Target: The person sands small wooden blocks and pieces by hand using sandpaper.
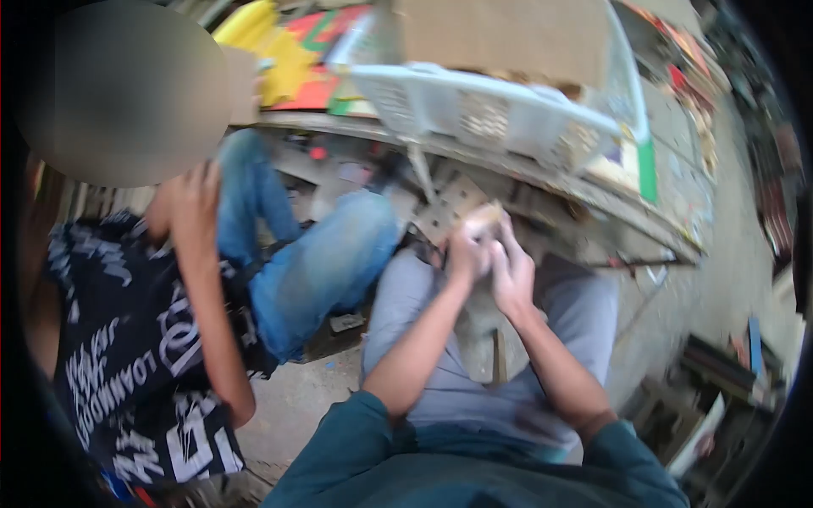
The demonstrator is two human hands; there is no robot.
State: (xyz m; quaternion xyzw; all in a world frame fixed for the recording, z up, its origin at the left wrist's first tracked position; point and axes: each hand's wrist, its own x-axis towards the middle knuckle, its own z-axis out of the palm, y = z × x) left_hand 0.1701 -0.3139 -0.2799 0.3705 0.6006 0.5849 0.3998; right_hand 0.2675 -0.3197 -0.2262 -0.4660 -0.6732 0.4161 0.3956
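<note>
My left hand [467, 252] and my right hand [512, 269] are close together above my knees, at the centre of the view. Between their fingers is a small tan piece [484, 216], blurred by motion; its exact shape cannot be made out. The fingers of both hands are bent round it. Just behind my left hand lies a brown board with dark holes [457, 201]. A narrow wooden strip [500, 356] shows between my thighs.
A white plastic basket [483, 89] holding cardboard [508, 38] rests on a low table [593, 188] ahead. Another person in a black printed shirt [144, 339] and jeans sits at the left. Wood pieces [720, 372] lie on the floor at the right.
</note>
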